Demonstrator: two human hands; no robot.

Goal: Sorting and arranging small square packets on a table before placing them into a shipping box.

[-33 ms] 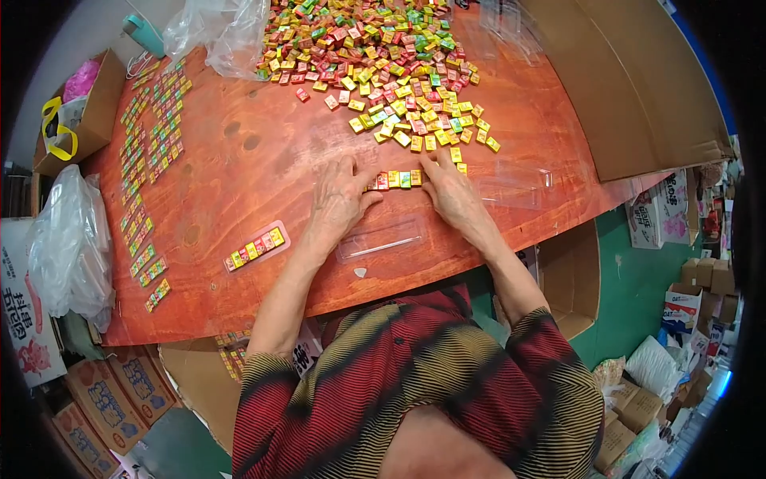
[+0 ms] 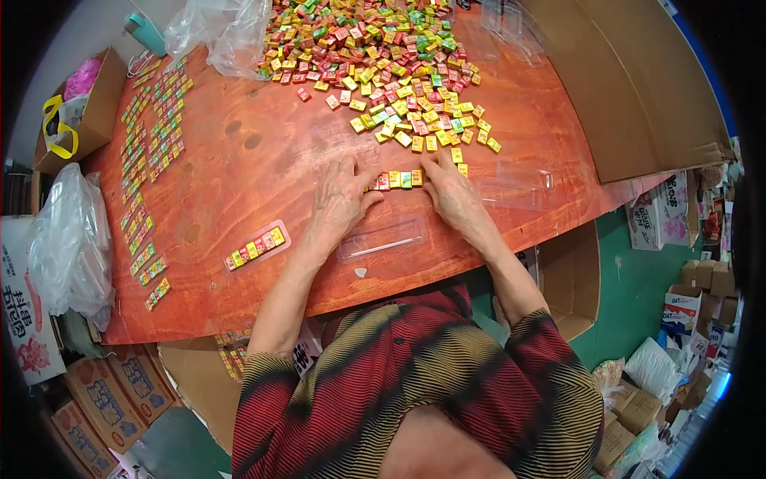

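Between my two hands lies a short row of small red, yellow and green boxes, side by side on the reddish wooden table. My left hand has its curled fingers and thumb at the left end of the row, partly covering it. At the right end, my right hand presses with thumb and bent fingers. An empty clear plastic tray lies just below the row. Further left, another clear tray holds a similar row. Several loose yellow boxes sit close to my right fingertips.
A large pile of small coloured boxes covers the far middle. Filled rows line the left side. More clear trays lie right of my hand. A tall cardboard box borders the right; plastic bags hang at left.
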